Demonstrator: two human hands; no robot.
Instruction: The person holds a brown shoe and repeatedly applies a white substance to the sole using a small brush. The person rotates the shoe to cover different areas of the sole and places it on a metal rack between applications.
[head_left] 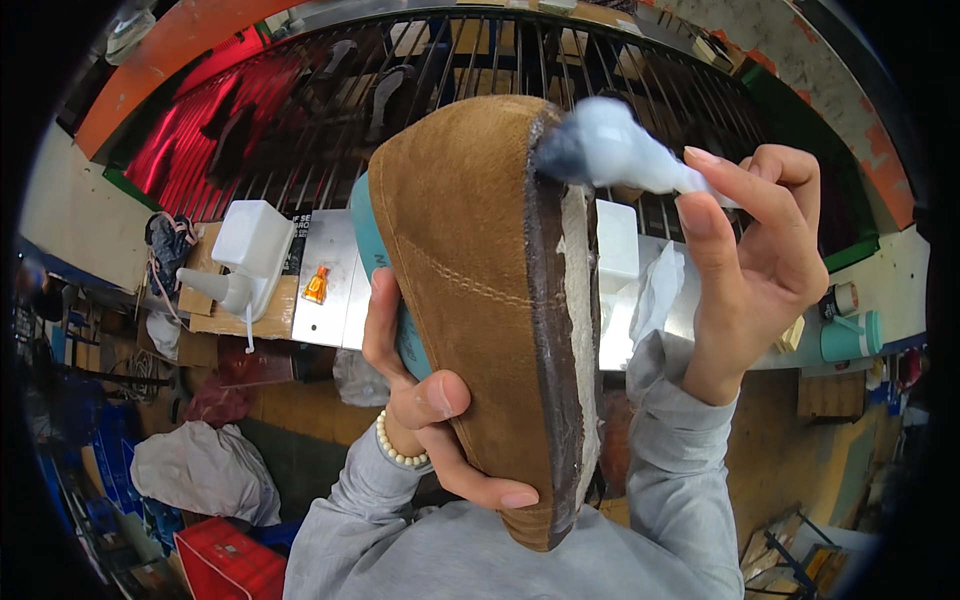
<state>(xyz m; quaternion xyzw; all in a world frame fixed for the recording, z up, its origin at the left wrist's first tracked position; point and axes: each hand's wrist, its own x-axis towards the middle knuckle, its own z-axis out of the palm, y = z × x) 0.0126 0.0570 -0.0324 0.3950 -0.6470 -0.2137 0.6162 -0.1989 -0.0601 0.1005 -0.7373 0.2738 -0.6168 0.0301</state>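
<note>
My left hand (430, 405) grips a brown suede shoe upper (460, 230) stretched over a teal last (408, 340). The shoe is tilted with its underside turned to the right, where a dark band (553, 370) runs along the edge beside a rough pale strip (580, 290). Between thumb and fingers, my right hand (745, 240) pinches the thin end of a white brush (625, 150). Its dark, blurred tip touches the upper's dark edge near the far end of the shoe.
A white dispenser bottle (250, 250) with a nozzle and a small orange packet (317, 285) are on the left of the bench. At right stand a white container (617, 245), a crumpled white sheet (657, 290) and a teal cup (850, 337). Beyond runs a barred rack (450, 60) holding dark shoe parts.
</note>
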